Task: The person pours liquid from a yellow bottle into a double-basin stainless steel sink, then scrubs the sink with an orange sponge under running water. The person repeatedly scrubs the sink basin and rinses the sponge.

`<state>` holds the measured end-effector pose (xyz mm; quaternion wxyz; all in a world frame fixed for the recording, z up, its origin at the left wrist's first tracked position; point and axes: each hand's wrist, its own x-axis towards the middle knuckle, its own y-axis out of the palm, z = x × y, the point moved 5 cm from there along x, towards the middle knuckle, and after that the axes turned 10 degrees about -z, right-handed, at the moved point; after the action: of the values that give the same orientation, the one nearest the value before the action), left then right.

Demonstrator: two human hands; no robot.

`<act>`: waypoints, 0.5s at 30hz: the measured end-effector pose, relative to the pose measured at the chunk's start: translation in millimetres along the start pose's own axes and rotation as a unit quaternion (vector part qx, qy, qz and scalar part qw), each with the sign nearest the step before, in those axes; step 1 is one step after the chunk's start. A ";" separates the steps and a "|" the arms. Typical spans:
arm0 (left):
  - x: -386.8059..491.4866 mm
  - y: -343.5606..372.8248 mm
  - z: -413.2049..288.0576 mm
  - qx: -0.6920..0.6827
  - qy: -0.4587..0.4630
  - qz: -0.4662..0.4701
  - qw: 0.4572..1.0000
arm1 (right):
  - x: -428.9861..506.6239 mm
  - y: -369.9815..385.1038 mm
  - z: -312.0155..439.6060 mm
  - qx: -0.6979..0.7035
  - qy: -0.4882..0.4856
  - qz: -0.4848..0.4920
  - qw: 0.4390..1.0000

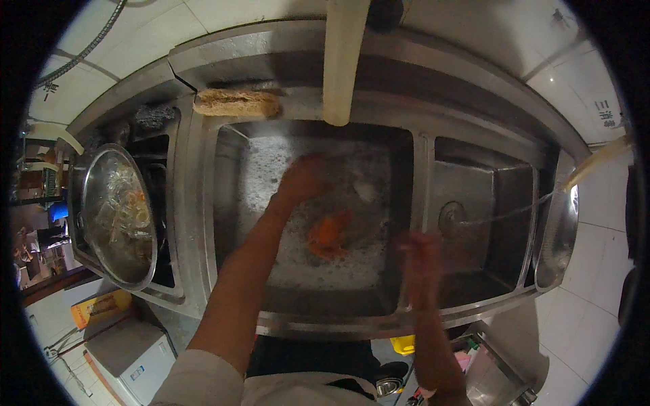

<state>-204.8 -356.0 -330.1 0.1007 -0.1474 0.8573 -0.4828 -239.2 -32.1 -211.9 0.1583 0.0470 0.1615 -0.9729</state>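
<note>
My left hand is over the upper part of the middle sink basin, its fingers dim and blurred, so any hold is unclear. Grey, foamy water covers the bottom of that basin. An orange cloth-like thing lies in the water, below and right of my left hand. A small whitish thing shows farther right. My right hand is motion-blurred above the divider between the middle and right basins; whether it holds anything cannot be seen.
A fibrous tan scrubber rests on the back ledge, left of a pale pipe. At the left, a metal bowl holds clear plastic-like scraps. Water runs from a pale spout into the right basin, near its drain.
</note>
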 end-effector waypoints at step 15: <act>-147.8 11.5 92.7 -0.449 -0.323 -0.048 0.832 | 33.9 208.5 -105.3 -0.424 -0.085 0.134 0.891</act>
<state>-39.0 -372.6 -383.1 0.2717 -0.3652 0.8900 0.0261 -199.6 -194.5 -378.4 0.3054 -0.0864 0.5372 -0.7815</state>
